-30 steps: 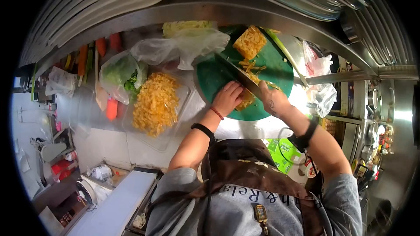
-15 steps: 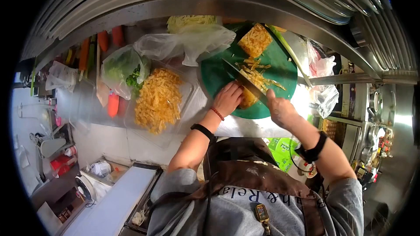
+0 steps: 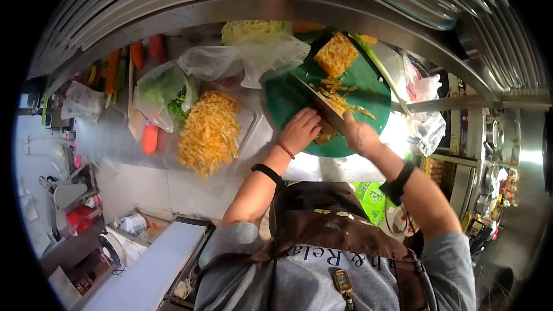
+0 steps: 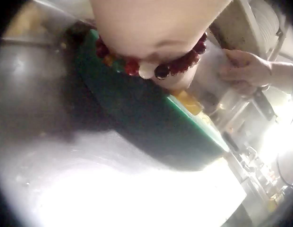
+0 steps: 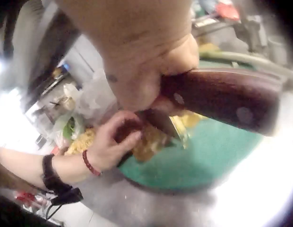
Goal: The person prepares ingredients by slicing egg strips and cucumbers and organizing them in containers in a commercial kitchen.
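On the thick round green chopping board, my left hand holds a golden-yellow food block, with bent fingertips close beside the knife. My right hand grips a cleaver-like knife by its dark riveted wooden handle. The blade slants across the block, and part of the block is hidden under blade and fingers. Thin yellow strips lie loose just past the blade. A larger uncut block of the same food rests at the board's far side.
Left of the board, a clear tray holds a heap of yellow strips. Bagged greens, a carrot and a plastic bag lie nearby. A green stalk crosses the board's right edge. A metal shelf with plates overhangs the back.
The right hand and knife shifted slightly right, then back left, against the block. The left hand stays on the block. More strips lie spread beside the blade than a second ago.
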Tool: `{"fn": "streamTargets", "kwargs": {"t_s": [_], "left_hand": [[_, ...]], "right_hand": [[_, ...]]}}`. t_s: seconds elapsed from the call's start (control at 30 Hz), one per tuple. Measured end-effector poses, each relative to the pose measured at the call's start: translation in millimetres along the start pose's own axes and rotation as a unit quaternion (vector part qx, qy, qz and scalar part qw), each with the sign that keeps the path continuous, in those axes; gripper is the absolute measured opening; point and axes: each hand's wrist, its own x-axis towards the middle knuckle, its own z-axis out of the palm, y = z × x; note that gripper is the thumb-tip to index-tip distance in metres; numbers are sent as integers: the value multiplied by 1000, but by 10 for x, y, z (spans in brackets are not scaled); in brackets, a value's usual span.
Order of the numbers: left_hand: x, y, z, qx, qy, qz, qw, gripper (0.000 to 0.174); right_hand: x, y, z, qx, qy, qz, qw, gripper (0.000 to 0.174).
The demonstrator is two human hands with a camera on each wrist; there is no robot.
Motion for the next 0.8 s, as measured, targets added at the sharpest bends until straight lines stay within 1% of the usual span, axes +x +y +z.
{"fn": "streamTargets", "kwargs": {"t_s": [0.1, 0.13, 0.17, 0.27, 0.3, 0.37, 0.43, 0.47, 0.5, 0.53, 0.57, 0.6, 0.67, 0.7, 0.73, 0.77, 0.8], "left_hand": [[63, 72, -100, -26, 8, -2, 1000, 27], [56, 60, -89, -27, 6, -5, 1000, 27], [45, 46, -74, -30, 2, -7, 1000, 26], [-20, 4, -37, -37, -5, -6, 999, 26], [10, -10, -71, -35, -3, -3, 999, 26], [5, 21, -145, 21, -4, 15, 1000, 27], [25, 51, -185, 46, -19, 19, 999, 27], [22, 48, -199, 46, -34, 10, 998, 27], [-18, 53, -209, 43, -52, 0, 998, 27], [-47, 56, -191, 38, -47, -6, 998, 27], [-43, 45, -157, 33, -42, -10, 999, 27], [-36, 38, -124, 28, -36, -13, 999, 28], [-34, 36, -90, 21, -12, -6, 1000, 28], [-53, 34, -98, 17, -4, -1, 1000, 28], [-86, 79, -155, 17, -32, -10, 999, 27], [-52, 89, -195, 20, -51, -16, 998, 26], [-13, 95, -218, 23, -66, -27, 997, 25]], "right_hand": [[-287, -120, -386, 1, -7, -8, 1000, 30], [-384, -179, -425, 0, -14, -10, 1000, 29], [-423, -239, -380, -16, -31, 31, 999, 28], [-204, -54, 167, -2, 10, 19, 1000, 29], [-138, -84, 173, 4, 28, 12, 1000, 27], [-50, -13, 38, 0, 34, -19, 999, 25], [-204, -97, -255, -1, 24, -31, 999, 25], [-277, -144, -285, -1, 22, -21, 1000, 24], [-361, -200, -266, 1, 17, -10, 1000, 24], [-407, -224, -245, 3, 12, 2, 1000, 24], [-309, -154, -42, -13, -15, 17, 1000, 26], [-250, -85, 132, -18, 12, -16, 1000, 27], [-81, -32, 212, -31, 30, -37, 998, 24], [9, -13, 122, -30, 26, -42, 998, 23], [-8, -67, -31, -26, 20, -44, 999, 21], [-121, -113, -211, -22, 25, -67, 997, 20], [-210, -180, -328, -26, 6, -45, 999, 22]]}}
